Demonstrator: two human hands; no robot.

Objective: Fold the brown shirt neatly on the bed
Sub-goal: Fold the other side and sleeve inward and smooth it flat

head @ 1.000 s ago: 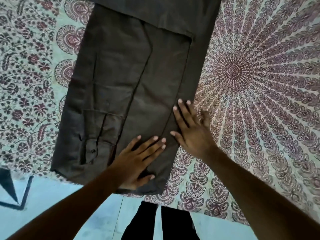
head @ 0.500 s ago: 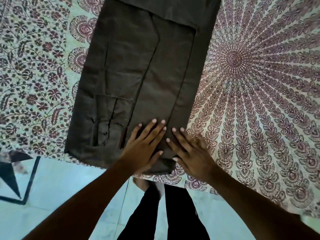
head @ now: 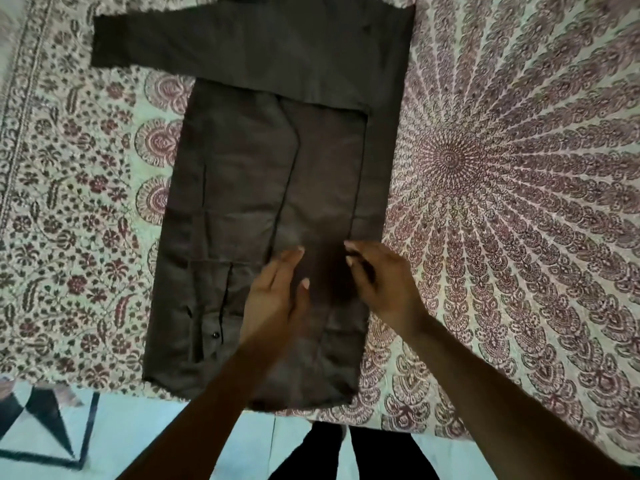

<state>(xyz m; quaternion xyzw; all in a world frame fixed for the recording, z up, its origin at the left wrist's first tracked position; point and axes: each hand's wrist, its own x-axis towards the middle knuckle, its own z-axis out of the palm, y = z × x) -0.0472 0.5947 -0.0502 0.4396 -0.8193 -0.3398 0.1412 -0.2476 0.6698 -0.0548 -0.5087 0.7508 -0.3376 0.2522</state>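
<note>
The brown shirt [head: 242, 202] lies flat on the bed's printed bedsheet [head: 519, 168], its hem at the near edge of the bed. Its right side is folded inward, so a long vertical fold edge runs down the body, and 1 sleeve [head: 166, 43] lies stretched across the top toward the left. A small dark button [head: 215, 335] shows near the lower left of the cloth.

Both hands are over the lower middle of the shirt. The left hand [head: 277, 299] is held edge-on with fingers straight and together, holding nothing. The right hand [head: 377, 282] has its fingers curled in toward the thumb at the fold edge; whether it pinches the cloth cannot be told.

Below the bed edge, pale floor tiles [head: 138, 427] with a black pattern show, and the person's dark trousers [head: 329, 455].
</note>
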